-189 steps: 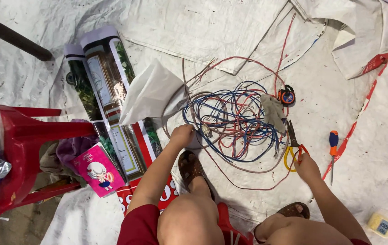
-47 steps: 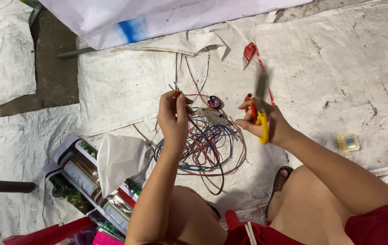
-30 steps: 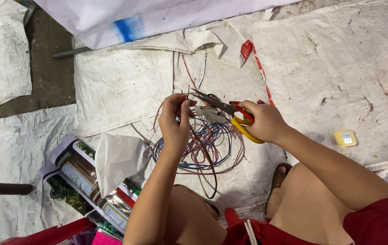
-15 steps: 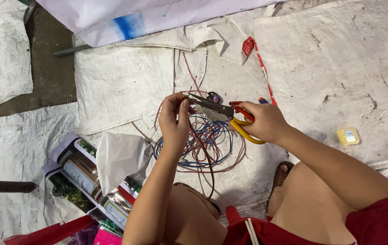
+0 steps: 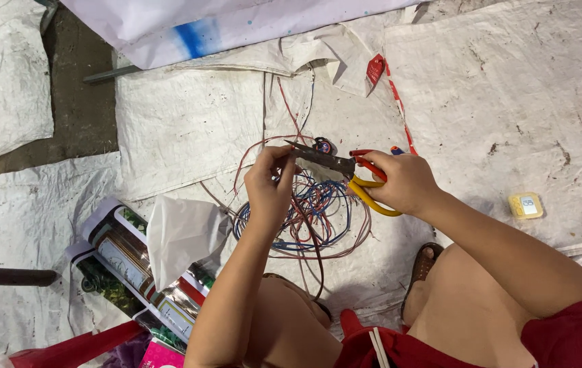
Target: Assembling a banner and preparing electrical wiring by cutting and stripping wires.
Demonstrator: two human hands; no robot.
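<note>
Red-and-blue wires [image 5: 304,211] are lying tangled on the white woven sheet [image 5: 189,123] beneath both hands. The left hand [image 5: 269,187] is pinching what seems a wire end, touching the tips of the yellow-handled pliers [image 5: 345,170] that the right hand [image 5: 403,182] is gripping closed.

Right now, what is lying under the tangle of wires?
Under the wire tangle lies a white woven sheet. The left hand and forearm cover the tangle's left edge.
</note>
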